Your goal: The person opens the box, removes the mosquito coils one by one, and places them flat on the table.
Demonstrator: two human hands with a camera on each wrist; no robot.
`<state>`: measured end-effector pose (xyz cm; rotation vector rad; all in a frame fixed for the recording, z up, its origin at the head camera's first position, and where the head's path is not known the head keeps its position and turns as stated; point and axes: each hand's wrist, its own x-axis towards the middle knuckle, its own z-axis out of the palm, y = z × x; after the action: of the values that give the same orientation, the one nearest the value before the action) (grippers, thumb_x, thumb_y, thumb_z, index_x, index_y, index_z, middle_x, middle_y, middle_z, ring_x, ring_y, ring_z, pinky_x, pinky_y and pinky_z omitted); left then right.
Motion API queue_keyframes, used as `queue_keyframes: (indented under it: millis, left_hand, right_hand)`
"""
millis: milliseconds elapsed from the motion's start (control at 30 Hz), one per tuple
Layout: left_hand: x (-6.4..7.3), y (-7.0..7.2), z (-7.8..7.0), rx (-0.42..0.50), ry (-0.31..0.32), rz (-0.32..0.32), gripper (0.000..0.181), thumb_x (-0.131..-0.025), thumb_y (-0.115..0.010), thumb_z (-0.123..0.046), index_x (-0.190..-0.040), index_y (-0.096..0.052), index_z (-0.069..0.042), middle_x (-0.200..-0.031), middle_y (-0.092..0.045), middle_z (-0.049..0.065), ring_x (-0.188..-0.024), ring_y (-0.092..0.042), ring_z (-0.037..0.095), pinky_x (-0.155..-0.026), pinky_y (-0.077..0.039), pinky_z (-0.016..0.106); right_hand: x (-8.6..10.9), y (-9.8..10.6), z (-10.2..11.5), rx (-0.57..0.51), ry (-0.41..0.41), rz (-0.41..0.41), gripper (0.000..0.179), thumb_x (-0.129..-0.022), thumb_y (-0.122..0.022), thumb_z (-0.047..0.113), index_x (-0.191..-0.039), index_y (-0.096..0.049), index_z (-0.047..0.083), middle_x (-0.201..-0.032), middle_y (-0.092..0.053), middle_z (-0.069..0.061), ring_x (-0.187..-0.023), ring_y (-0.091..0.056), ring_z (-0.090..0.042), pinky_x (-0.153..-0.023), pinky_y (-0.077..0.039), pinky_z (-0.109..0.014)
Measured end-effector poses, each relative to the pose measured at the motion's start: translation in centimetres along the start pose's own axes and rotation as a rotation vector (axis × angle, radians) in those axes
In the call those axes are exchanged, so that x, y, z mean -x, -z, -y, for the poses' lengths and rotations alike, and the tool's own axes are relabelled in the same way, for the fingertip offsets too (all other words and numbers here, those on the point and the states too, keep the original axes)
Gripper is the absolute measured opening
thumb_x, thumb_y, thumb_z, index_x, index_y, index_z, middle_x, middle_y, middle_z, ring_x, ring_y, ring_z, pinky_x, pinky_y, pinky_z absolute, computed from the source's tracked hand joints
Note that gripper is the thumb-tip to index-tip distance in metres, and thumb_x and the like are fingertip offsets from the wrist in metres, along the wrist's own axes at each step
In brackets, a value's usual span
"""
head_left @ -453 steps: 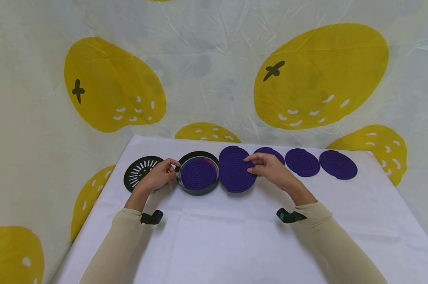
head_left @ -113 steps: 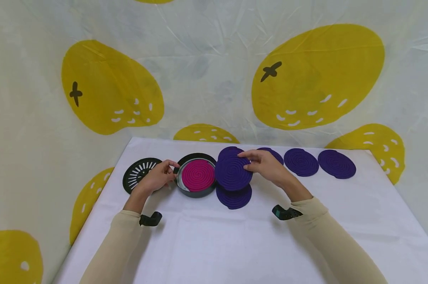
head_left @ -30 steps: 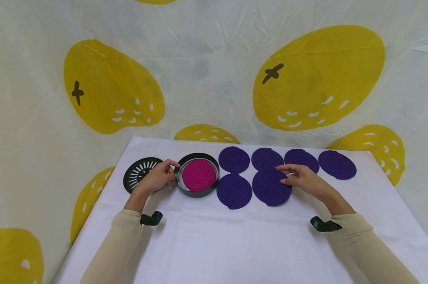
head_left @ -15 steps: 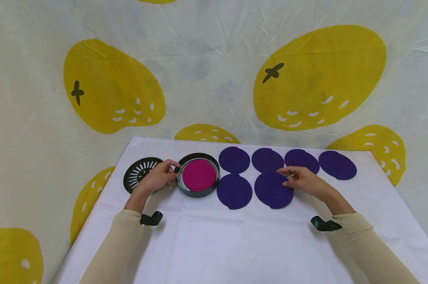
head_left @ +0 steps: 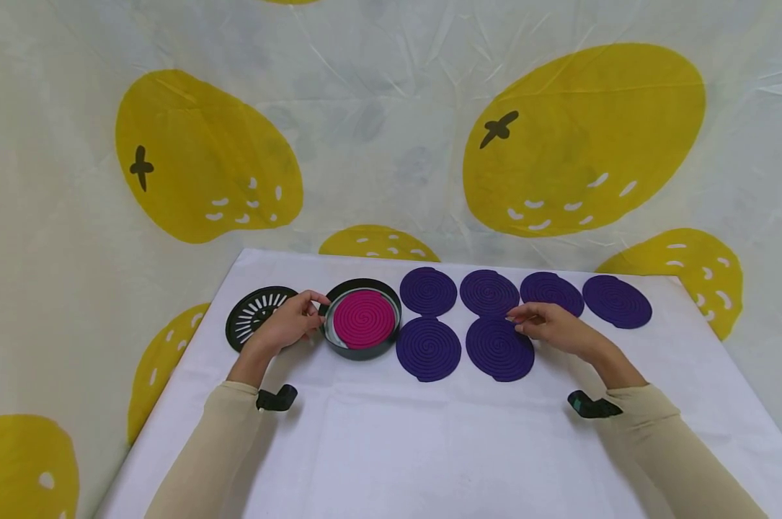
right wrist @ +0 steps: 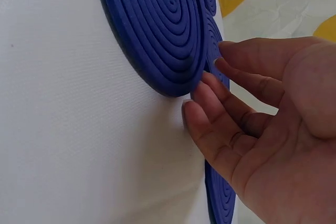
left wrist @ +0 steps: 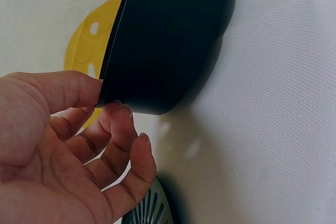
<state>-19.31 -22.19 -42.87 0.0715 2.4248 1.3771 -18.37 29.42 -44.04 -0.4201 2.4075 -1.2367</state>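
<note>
The left hand (head_left: 290, 322) is pinching the pan (head_left: 362, 354) at 9 o'clock while the right hand (head_left: 550, 326), loosely parted, apparently holding nothing, is hanging at the outer front purple coil (head_left: 498, 355), the pan's 3 o'clock, this laying-down step likely ending and the pink coil (head_left: 363, 319) inside probably calling for lifting next.

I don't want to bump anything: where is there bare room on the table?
Widest: the white table between left sleeve and right sleeve, in front of the pan and purple discs. Another lies beyond the right sleeve, toward the table's right edge. Crowded: the back, where slotted disc, pan, purple discs, left hand and right hand cluster.
</note>
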Motion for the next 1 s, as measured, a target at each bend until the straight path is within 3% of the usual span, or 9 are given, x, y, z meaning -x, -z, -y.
queue_keyframes:
  millis: [567,1000]
  left_hand:
    - [0.13,0.04,-0.07,-0.014,0.010,-0.001,0.035,-0.097,-0.062,-0.003,-0.131,-0.057,-0.006,-0.085,-0.052,0.008,-0.075,-0.056,0.029,-0.064,-0.049,0.039]
    - [0.13,0.02,0.08,-0.017,0.014,-0.004,0.034,-0.098,-0.062,-0.004,-0.132,-0.057,-0.007,-0.087,-0.052,0.008,-0.074,-0.056,0.029,-0.064,-0.049,0.039]
  right_hand:
    - [-0.38,-0.16,0.40,0.030,-0.011,0.015,0.032,-0.101,-0.061,0.012,-0.129,-0.062,-0.004,-0.114,-0.065,-0.021,-0.092,-0.060,-0.022,-0.070,-0.051,-0.027]
    - [-0.19,0.02,0.48,0.035,0.003,0.002,0.032,-0.101,-0.059,0.006,-0.129,-0.060,-0.008,-0.110,-0.067,-0.022,-0.090,-0.061,-0.024,-0.070,-0.051,-0.027]
